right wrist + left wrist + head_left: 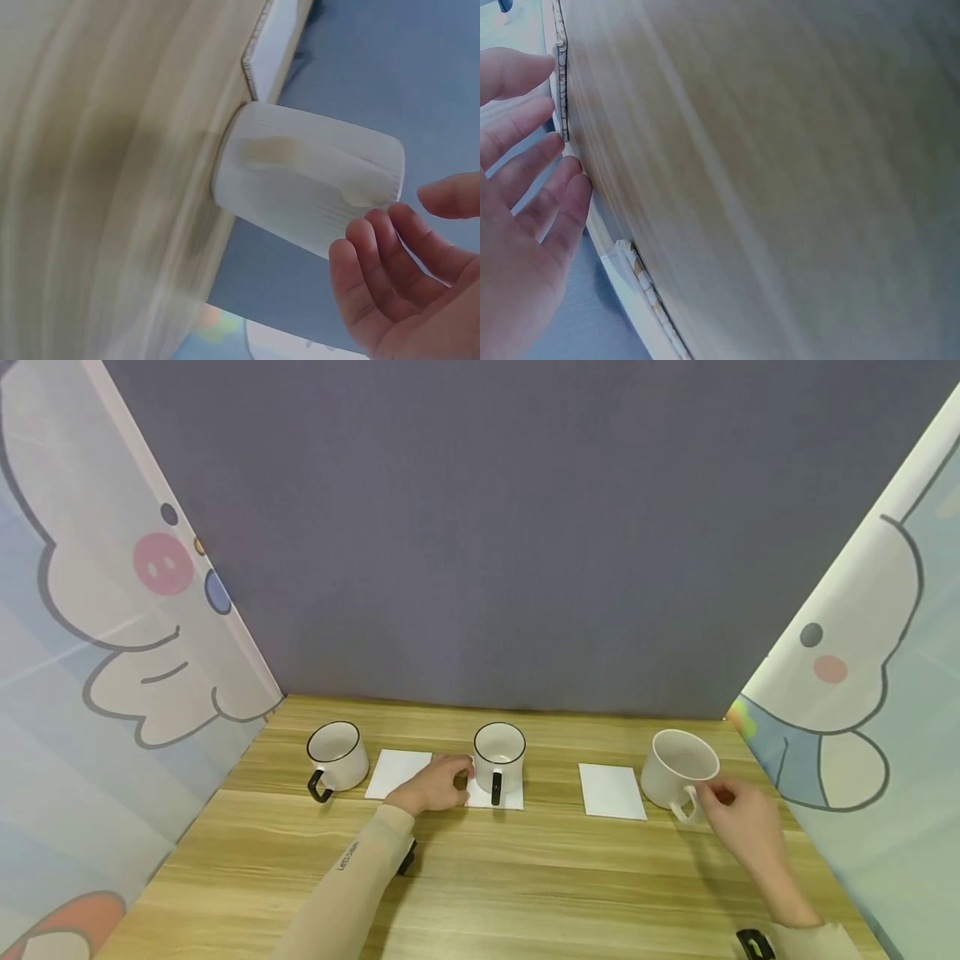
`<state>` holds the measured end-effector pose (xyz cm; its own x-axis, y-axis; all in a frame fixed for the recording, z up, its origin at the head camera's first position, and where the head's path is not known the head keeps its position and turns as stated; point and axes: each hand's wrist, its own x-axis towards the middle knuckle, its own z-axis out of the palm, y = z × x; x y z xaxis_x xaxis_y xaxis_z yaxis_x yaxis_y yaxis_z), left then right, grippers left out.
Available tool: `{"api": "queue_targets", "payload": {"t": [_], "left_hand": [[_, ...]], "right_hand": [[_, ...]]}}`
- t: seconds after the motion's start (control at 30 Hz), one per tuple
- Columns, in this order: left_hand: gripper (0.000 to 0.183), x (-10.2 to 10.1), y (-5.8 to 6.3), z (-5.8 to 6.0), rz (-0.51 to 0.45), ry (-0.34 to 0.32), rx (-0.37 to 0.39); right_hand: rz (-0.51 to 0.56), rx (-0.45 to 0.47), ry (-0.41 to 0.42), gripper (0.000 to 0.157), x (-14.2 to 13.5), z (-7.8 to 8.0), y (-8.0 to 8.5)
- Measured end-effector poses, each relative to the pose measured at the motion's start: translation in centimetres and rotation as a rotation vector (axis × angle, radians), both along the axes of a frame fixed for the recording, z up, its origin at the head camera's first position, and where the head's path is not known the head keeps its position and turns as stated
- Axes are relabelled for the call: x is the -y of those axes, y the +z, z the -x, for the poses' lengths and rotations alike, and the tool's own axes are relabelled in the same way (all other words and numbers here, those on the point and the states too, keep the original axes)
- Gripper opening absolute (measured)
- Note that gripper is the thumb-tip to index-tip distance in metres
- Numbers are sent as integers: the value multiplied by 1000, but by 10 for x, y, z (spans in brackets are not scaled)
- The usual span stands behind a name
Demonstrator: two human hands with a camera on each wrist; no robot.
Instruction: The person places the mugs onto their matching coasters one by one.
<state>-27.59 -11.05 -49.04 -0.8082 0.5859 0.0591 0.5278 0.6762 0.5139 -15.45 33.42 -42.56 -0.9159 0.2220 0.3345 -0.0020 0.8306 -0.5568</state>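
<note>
In the head view my left hand [435,783] is beside the middle white cardboard square [513,799], its fingers loosely bent and holding nothing. On that square stands a black-rimmed white mug [486,770], its black handle facing me. The left wrist view shows the same hand [525,202] with fingers spread near a card edge [562,82]; whether they touch it I cannot tell. At the right, a plain white mug [666,781] stands upright on the table. My right hand [746,827] is at its handle, and the right wrist view shows the fingers [397,277] uncurled against or just beside the mug.
Another black-rimmed mug [347,768] stands at the left of the wooden table [525,877]. One white square [402,769] lies beside it, another [611,792] left of the plain mug. A grey panel [480,543] rises behind; printed curtains [862,610] flank the sides.
</note>
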Motion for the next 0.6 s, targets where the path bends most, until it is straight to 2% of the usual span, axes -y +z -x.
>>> {"api": "queue_targets", "payload": {"t": [0.17, 0.43, 0.53, 0.6], "left_hand": [[26, 0, 0, 0, 0, 8, 7], [26, 0, 1, -1, 0, 12, 15], [26, 0, 2, -1, -7, 11, 19], [26, 0, 2, -1, -12, 11, 21]], "right_hand": [[3, 43, 1, 34, -4, 0, -5], [18, 171, 16, 45, -6, 1, -10], [99, 221, 40, 48, -8, 3, -12], [200, 253, 64, 49, -9, 4, -13]]}}
